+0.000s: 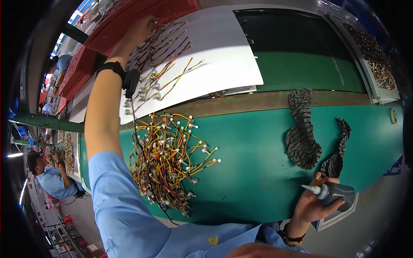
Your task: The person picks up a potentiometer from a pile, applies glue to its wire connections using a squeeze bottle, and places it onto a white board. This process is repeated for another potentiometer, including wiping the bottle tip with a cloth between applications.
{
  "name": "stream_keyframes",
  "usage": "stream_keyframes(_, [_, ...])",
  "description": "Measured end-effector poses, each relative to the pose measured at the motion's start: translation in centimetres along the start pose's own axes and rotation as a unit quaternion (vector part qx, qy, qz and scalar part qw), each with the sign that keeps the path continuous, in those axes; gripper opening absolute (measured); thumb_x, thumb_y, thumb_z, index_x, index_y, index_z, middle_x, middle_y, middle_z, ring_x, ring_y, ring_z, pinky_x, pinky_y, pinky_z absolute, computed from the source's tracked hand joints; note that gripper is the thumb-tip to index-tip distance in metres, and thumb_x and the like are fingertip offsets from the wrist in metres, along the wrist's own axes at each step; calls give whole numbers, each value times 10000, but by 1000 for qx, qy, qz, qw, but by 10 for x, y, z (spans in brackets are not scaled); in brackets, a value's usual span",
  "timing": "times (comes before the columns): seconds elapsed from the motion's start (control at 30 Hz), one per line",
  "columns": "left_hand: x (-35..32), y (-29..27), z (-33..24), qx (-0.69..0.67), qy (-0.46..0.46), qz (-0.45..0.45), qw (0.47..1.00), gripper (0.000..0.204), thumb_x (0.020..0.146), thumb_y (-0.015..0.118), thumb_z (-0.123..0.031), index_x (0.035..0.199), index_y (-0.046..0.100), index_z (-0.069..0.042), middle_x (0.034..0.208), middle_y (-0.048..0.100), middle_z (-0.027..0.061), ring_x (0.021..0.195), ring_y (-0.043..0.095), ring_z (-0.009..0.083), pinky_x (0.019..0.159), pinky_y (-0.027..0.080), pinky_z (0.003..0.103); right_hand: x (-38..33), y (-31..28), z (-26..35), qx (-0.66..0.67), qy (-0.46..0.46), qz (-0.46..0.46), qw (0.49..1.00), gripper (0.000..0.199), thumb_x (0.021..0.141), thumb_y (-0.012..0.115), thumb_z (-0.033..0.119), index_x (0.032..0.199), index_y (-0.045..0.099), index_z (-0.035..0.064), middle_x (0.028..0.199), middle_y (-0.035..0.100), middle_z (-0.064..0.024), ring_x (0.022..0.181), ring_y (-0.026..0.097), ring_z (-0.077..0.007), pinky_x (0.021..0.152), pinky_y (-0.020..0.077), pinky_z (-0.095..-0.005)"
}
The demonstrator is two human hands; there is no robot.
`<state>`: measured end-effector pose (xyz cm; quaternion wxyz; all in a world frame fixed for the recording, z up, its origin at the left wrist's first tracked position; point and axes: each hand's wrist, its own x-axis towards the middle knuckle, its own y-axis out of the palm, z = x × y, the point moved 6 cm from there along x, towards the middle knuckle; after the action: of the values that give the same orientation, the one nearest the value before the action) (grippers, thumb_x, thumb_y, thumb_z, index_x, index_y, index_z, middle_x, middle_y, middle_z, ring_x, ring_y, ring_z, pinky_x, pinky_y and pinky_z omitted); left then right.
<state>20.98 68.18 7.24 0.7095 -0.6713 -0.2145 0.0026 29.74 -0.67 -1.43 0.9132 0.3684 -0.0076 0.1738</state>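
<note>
Left hand [144, 31]: reaches beside wired parts [157, 86], near far edge of white sheet [223, 64]; cannot tell grip.
Right hand [310, 207]: closes round dark bottle [339, 195], nozzle pointing left.
Wire pile [165, 161]: lies by brown rail [241, 106].
Green table [249, 150]: stretches between wire pile and striped cloth [302, 142].

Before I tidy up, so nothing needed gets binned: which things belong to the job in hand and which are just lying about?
Likely the job's:
bottle, in the right hand
wires on the white board, by the left hand
wire pile

Likely lying about:
two striped cloths
tape roll
</note>
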Motion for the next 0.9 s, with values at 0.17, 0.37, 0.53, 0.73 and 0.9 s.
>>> stream_keyframes(0.17, [-6, 30, 25, 1, -106, 6, 994, 264, 880, 551, -177, 1114, 622, -79, 1017, 641, 202, 946, 624, 357, 813, 480, 420, 0, -8, -3, -15, 30, -12, 999, 558, 968, 368, 513, 1222, 416, 19, 1167, 557, -93, 1062, 593, -191, 1025, 369, -412])
stream_keyframes(0.37, [-9, 51, 28, -33, -185, 33, 982, 259, 837, 581, -185, 1050, 679, -75, 1033, 649, 203, 977, 630, 342, 840, 485, 385, 3, 1, -3, -12, 28, 4, 1000, 569, 966, 373, 516, 1231, 410, 14, 1173, 560, -85, 1066, 594, -189, 1067, 322, -423])
stream_keyframes(0.53, [-7, 52, 20, -64, -157, 34, 985, 250, 824, 580, -179, 1024, 692, -79, 1007, 652, 212, 976, 632, 337, 839, 485, 384, 1, -6, -3, -11, 20, -22, 999, 571, 966, 375, 513, 1237, 400, 11, 1171, 560, -83, 1063, 596, -190, 1067, 319, -430])
stream_keyframes(0.73, [-10, 55, 23, -52, -154, 21, 986, 276, 821, 595, -197, 1064, 658, -82, 1008, 647, 201, 961, 632, 340, 823, 488, 377, 1, -1, 0, -10, 19, -5, 1000, 546, 966, 379, 508, 1229, 411, 30, 1153, 565, -88, 1062, 597, -199, 1047, 345, -431])
stream_keyframes(0.9, [-19, 18, 8, 65, -45, -60, 995, 294, 824, 616, -202, 1087, 619, -71, 980, 660, 164, 909, 650, 283, 774, 492, 369, -1, 5, 0, 30, 3, -44, 999, 508, 964, 378, 513, 1207, 446, 72, 1123, 570, -96, 1036, 606, -233, 1032, 364, -432])
